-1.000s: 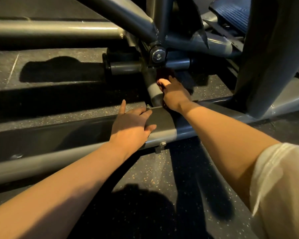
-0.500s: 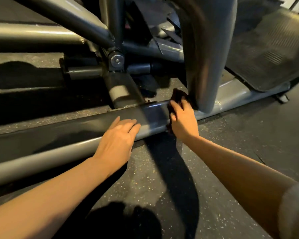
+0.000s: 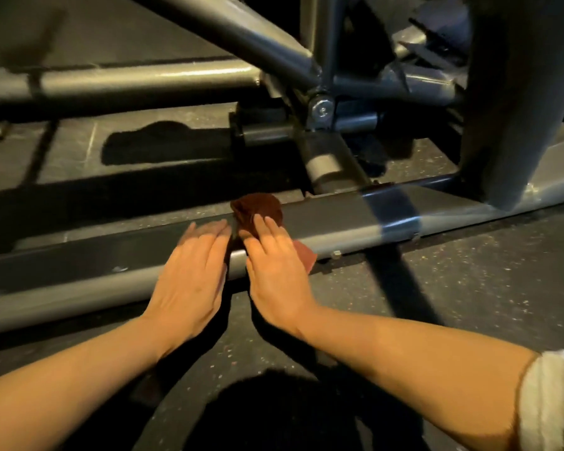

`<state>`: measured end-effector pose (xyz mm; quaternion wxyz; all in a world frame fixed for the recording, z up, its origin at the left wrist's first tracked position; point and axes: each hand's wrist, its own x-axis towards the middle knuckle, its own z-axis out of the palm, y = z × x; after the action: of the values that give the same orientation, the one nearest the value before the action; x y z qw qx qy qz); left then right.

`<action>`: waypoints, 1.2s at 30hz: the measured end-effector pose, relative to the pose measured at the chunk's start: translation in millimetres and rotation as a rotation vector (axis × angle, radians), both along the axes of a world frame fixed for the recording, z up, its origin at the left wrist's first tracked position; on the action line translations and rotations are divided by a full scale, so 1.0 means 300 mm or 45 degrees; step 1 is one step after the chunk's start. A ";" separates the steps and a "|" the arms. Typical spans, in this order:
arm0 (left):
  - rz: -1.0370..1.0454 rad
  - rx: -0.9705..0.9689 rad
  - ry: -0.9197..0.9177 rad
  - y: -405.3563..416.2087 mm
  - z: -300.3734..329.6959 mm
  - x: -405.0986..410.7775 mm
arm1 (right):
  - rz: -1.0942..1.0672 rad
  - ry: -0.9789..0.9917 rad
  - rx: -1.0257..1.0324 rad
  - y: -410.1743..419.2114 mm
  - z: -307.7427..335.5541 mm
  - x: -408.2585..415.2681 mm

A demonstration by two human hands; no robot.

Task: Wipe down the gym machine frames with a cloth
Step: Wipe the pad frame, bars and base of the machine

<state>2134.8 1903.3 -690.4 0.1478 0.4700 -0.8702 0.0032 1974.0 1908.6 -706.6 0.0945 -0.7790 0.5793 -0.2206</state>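
Right hand slid left along rail from upright, now beside left hand. Fingers flat, pressing cloth on rail top. Left hand flat, bracing rail. Best done: even pressure, overlapping strokes, cover rail's front edge too.

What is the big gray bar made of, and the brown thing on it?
The bar looks like painted metal: smooth, gray, with a soft shine and a bolt underneath. The brown thing under the right hand seems to be soft cloth, since it bunches and folds.
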 end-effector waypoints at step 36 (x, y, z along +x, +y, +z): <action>-0.068 0.017 -0.208 -0.006 0.031 0.063 | -0.068 -0.005 -0.251 0.033 0.001 0.002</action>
<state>2153.5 1901.6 -681.1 0.0731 0.4456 -0.8917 0.0319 1974.7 1918.4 -706.3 0.0125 -0.7683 0.5751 -0.2806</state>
